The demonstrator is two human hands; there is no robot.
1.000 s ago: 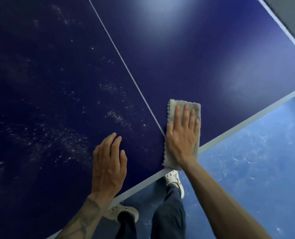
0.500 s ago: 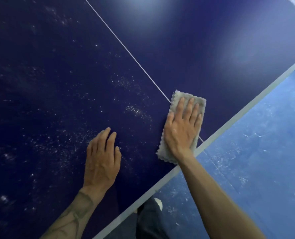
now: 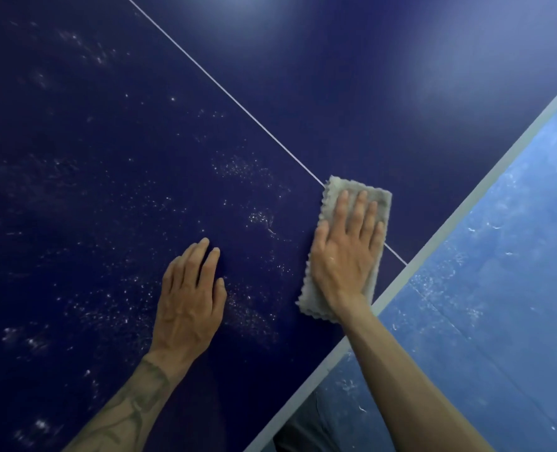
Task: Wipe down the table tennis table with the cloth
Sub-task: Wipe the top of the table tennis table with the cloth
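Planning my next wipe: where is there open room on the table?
Right of the centre line, up to the white edge band, the table is bare. Left of it, beyond the left hand, bare but dust-speckled. Crowded only where the right hand presses the cloth.

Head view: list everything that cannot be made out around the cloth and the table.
Head view, table under the cloth: hidden by the cloth and right hand.
Head view, table under the left hand: covered by the palm.
Head view, far end of the table: cut off by the top edge.
Head view, white specks: too small to tell dust from droplets.
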